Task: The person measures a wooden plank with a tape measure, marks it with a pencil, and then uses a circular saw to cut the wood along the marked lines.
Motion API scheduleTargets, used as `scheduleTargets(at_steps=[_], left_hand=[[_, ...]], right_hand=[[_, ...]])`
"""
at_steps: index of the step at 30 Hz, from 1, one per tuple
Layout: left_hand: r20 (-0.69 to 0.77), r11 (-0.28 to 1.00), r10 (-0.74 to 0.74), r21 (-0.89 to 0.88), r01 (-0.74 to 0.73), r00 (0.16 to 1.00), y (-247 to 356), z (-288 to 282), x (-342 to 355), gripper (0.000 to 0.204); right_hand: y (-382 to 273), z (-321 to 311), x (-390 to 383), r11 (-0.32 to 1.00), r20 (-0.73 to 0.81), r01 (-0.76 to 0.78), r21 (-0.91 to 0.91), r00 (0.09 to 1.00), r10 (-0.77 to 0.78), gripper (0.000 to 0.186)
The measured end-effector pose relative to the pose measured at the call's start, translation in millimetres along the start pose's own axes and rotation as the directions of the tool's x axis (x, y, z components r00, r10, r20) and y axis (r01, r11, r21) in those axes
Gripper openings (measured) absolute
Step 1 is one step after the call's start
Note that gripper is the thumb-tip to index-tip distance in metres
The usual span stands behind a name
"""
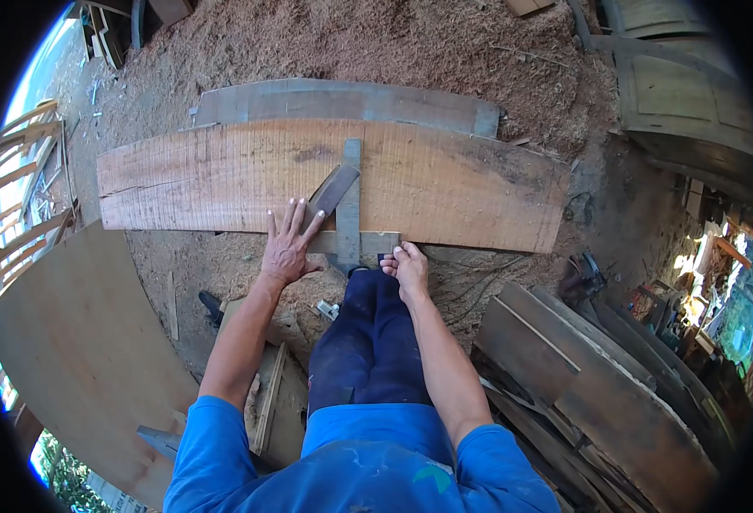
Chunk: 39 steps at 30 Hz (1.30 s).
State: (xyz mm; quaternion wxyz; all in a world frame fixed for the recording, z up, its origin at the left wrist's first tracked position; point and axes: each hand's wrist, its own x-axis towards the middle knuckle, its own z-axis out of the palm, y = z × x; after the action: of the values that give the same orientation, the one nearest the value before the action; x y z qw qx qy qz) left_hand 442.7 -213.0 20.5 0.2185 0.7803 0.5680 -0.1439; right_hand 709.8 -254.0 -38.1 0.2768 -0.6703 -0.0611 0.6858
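Note:
A wide wooden plank (462, 184) lies crosswise in front of me, with a crack at its left end and dark stains. Across its middle rests a wooden square (352, 201), a grey strip joined to a short bar along the plank's near edge. A dark, slanted wooden strip (334, 190) leans against it. My left hand (288, 248) is open, fingers spread over the plank's near edge, touching the slanted strip's lower end and the bar's left end. At the bar's right end, my right hand (408, 269) is closed, thumb and forefinger pinching it.
Behind the plank lies another greyish board (342, 101) among sawdust (376, 38). A large panel (86, 359) leans at the left. Stacked dark boards (599, 385) fill the lower right, near a dark power tool (583, 275). Wooden panelled furniture (693, 94) stands far right.

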Motion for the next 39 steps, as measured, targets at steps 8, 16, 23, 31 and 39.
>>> scheduleTargets(at_steps=[8,16,23,31,39], left_hand=[[0.062,0.997,0.055,0.058,-0.058,0.997,-7.7,23.8,-3.7,0.119],[0.025,0.999,0.021,0.033,-0.021,0.999,-4.5,23.3,5.6,0.115],[0.017,0.999,0.041,-0.001,-0.041,0.999,-6.7,27.7,6.6,0.115],[0.036,0.999,0.037,0.03,-0.038,0.999,-4.7,24.0,7.5,0.112],[0.01,0.999,0.042,-0.004,-0.042,0.999,-8.2,25.8,6.5,0.117]], right_hand=[[15.2,-0.9,-0.6,0.999,0.0,-0.028,-0.035,1.0,0.028,0.021],[23.2,2.8,-2.4,0.998,0.031,0.041,0.037,0.999,-0.042,0.032],[32.1,1.3,5.1,0.99,-0.012,0.129,-0.065,0.991,-0.13,0.043],[31.4,-0.4,4.8,0.987,0.013,0.138,-0.078,0.99,-0.137,0.045],[27.9,5.4,3.2,0.984,0.026,0.141,-0.113,0.99,-0.139,0.05]])
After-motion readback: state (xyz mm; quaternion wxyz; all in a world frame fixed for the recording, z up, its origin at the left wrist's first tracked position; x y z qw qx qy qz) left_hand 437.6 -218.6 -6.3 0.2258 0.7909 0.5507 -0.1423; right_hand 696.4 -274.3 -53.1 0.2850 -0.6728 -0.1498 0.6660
